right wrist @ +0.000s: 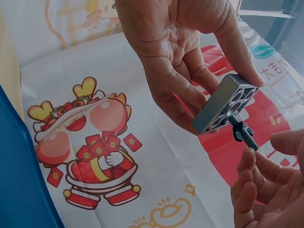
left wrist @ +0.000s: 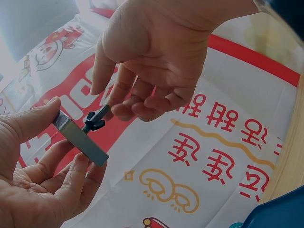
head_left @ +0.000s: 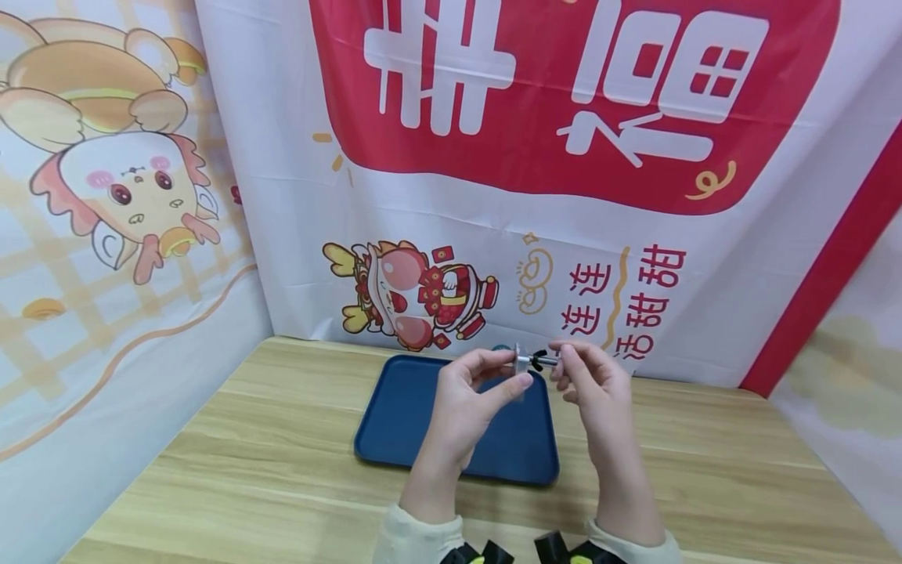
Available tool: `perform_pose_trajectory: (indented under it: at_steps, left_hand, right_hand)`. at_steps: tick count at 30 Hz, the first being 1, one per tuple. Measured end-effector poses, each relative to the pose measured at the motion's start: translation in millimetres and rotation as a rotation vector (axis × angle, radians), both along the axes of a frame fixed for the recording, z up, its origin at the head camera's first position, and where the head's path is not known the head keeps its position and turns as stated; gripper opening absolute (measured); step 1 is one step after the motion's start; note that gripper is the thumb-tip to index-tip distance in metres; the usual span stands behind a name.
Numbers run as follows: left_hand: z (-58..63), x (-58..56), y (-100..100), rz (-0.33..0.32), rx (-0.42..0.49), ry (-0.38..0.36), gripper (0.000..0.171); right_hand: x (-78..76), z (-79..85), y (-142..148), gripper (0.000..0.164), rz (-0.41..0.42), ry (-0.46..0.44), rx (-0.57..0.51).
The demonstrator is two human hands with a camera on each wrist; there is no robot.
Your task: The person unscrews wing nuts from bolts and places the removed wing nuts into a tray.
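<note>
My left hand (head_left: 465, 403) grips a small silver metal block (right wrist: 217, 107) by its ends, between thumb and fingers. Its face shows several round recesses in the right wrist view. A threaded bolt (right wrist: 250, 138) sticks out of that face toward my right hand. On the bolt, close to the block, sits a black wing nut (left wrist: 95, 122). My right hand (head_left: 599, 380) is at the bolt's free end, fingertips touching the tip and loosely bent. Its thumb (right wrist: 287, 142) stands apart from the bolt. Both hands are raised over the tray's right side.
A blue tray (head_left: 402, 411) lies on the wooden table (head_left: 282, 439) beneath the hands. Right behind the table hangs a printed white and red cloth (head_left: 296, 258). Another printed cloth (head_left: 106, 329) closes off the left side.
</note>
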State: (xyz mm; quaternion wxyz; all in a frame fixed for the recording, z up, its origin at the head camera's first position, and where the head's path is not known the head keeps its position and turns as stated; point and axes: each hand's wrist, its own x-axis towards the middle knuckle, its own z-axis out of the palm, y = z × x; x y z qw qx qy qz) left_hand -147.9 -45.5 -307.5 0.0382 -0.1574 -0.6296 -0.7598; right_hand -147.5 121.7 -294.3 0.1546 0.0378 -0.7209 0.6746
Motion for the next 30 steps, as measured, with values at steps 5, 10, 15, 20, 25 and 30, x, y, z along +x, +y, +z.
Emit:
perform_pose_trajectory:
  at_steps: [5, 10, 15, 20, 25, 30]
  left_hand:
    - [0.1, 0.3, 0.5, 0.001, -0.006, 0.001, 0.035]
    - [0.2, -0.1, 1.2, -0.01, -0.012, -0.001, 0.037]
    - [0.1, 0.1, 1.0, -0.005, -0.016, -0.006, 0.035]
    - [0.4, 0.4, 0.7, -0.008, -0.01, -0.007, 0.036]
    - [0.3, 0.0, 0.9, -0.011, -0.008, -0.008, 0.035]
    - [1.0, 0.3, 0.5, -0.007, -0.012, 0.001, 0.037]
  right_hand:
    - [0.2, 1.1, -0.5, 0.028, 0.062, -0.052, -0.122]
    - [-0.1, 2.0, -3.1, 0.026, 0.079, -0.079, -0.177]
    - [-0.3, 1.7, -5.8, 0.025, 0.068, -0.081, -0.188]
    - [-0.7, 0.9, -7.1, 0.022, 0.069, -0.071, -0.187]
    - [-0.9, 0.6, -7.8, 0.02, 0.062, -0.066, -0.191]
    - [-2.1, 0.0, -7.0, 0.013, 0.08, -0.059, -0.203]
